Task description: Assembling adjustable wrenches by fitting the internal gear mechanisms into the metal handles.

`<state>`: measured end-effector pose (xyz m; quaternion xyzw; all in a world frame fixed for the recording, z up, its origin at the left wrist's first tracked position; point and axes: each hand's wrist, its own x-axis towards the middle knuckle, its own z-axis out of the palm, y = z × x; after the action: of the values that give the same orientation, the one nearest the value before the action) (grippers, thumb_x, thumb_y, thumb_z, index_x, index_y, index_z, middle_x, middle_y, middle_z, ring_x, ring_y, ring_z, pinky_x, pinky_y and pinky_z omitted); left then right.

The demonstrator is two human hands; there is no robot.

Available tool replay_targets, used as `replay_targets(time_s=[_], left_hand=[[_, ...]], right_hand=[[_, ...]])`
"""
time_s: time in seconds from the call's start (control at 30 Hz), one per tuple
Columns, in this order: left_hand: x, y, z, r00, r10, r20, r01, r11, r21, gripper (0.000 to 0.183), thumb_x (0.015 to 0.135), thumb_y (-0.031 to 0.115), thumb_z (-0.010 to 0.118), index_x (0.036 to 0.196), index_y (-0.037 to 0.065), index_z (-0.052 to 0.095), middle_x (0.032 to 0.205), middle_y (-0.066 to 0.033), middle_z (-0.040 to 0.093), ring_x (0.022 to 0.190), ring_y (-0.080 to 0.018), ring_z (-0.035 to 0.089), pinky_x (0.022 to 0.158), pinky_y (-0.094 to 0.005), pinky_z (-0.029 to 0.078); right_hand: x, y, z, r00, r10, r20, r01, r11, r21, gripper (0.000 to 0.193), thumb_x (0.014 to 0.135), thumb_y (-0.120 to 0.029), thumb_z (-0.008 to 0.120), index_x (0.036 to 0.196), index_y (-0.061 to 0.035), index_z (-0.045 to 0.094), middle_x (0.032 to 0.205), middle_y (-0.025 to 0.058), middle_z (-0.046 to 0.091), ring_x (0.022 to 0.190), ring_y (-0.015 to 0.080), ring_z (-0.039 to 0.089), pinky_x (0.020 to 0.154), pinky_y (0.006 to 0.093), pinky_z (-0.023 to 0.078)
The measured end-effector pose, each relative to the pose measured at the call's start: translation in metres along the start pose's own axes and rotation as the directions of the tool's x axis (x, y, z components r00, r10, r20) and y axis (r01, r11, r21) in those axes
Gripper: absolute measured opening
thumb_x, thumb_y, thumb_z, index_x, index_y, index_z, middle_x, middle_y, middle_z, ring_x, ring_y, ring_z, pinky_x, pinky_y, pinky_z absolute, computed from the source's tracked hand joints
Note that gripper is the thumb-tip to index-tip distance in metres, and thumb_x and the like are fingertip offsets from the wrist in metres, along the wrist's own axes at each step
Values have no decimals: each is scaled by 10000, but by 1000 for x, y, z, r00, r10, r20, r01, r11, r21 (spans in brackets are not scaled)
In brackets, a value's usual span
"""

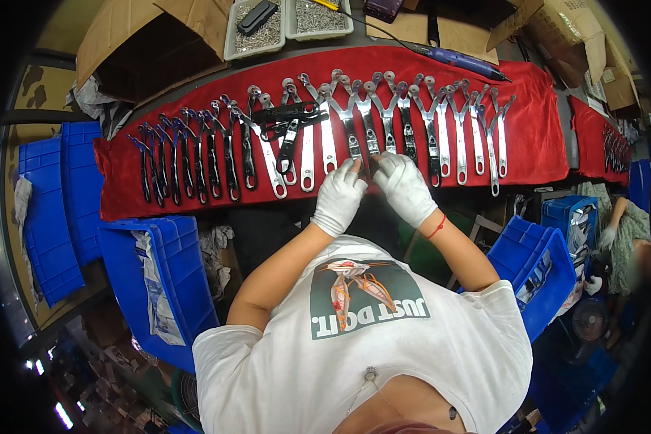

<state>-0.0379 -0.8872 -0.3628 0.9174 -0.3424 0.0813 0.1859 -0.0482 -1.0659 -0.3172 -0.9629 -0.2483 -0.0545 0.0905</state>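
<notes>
2 partly curled hands point(340, 199) reach glossy, silver, Y-shaped metal parts point(350, 129); I cannot tell whether they grip.

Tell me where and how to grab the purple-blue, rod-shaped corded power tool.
Grip the power tool mid-barrel from above, probably with the white-gloved right hand: it lies roughly left to right, leaving its slim barrel graspable between the corded left end and tapered right tip. Shiny forked metal pieces on its near side would likely obstruct a low approach.
</notes>
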Motion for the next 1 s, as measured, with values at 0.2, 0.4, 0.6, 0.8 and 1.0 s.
replay_targets(time_s=[0.2,0.4,0.6,0.8,1.0], left_hand=[[2,2,-3,999,12,43,-14,999,32,233,686,172,699,851,50,587,1237,-157,526,1133,-304,489,887,-410,433],[1,-1,3,999,38,-13,-38,999,13,276,663,172,696,886,53,585,1228,-156,535,1123,-299,487,896,-412,426],[1,-5,5,999,43,-27,-42,999,16,310,659,175,702,923,72,576,1226,-142,540,1106,-295,496,899,-418,422],[0,-10,-7,999,39,20,-37,997,-65,329,664,190,720,942,91,574,1241,-118,534,1118,-291,495,923,-423,405],[-6,-26,-39,997,-44,65,53,988,-145,427,707,213,715,1091,88,574,1289,-85,491,1202,-281,429,993,-425,350]], right_hand=[[4,-4,-3,1000,15,20,-14,999,-48,146,734,-115,554,865,-60,590,1214,92,512,1142,261,458,984,401,362],[3,-6,-2,1000,-9,7,10,998,-58,126,731,-112,549,833,-56,595,1181,97,544,1136,259,474,988,420,361],[2,-4,3,1000,-7,-23,5,997,-71,135,729,-111,551,844,-58,598,1187,95,549,1139,260,480,993,426,357],[3,-3,1,1000,-27,1,27,999,-46,155,727,-107,560,868,-67,608,1171,88,568,1131,245,489,1000,424,352],[14,0,-12,992,-1,122,1,1000,4,141,769,-117,557,883,-63,619,1171,71,568,1113,243,495,996,423,355]])
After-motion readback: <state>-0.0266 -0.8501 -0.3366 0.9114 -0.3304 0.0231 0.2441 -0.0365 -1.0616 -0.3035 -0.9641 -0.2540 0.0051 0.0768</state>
